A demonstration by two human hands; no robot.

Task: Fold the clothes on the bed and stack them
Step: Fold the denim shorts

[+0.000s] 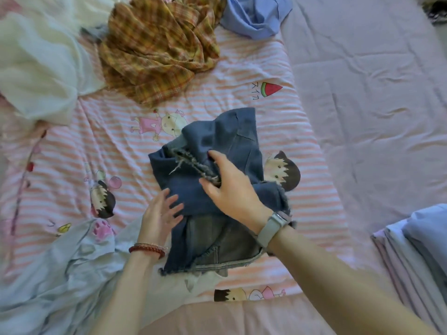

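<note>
A pair of blue denim shorts with frayed hems (217, 189) lies partly folded in the middle of the pink-and-white striped bedsheet printed with cartoon children (237, 76), its upper part bunched and doubled over the lower part. The right hand (232, 187), with a grey watch (271, 228) on its wrist, rests on top of the denim; its thumb and fingers curl round a frayed edge of the fabric, gripping it near the centre of the bundle. The left hand (159, 213), wearing red bead bracelets (147, 249) at the wrist, sits at the left edge of the shorts with fingers spread and relaxed, their tips touching the denim and holding nothing. Beyond the shorts, toward the far side of the bed, a crumpled yellow-brown plaid garment (157, 49) lies in a heap, with a rumpled light-blue shirt (256, 15) just to its right and a loose white sheer cloth (36, 68) to its left. A pale blue wrinkled garment (60, 274) spreads across the near left corner, under the left forearm. At the right edge sits a stack of folded pale blue and lilac fabrics (416, 243), well apart from the shorts, on a plain pink sheet (375, 81).
</note>
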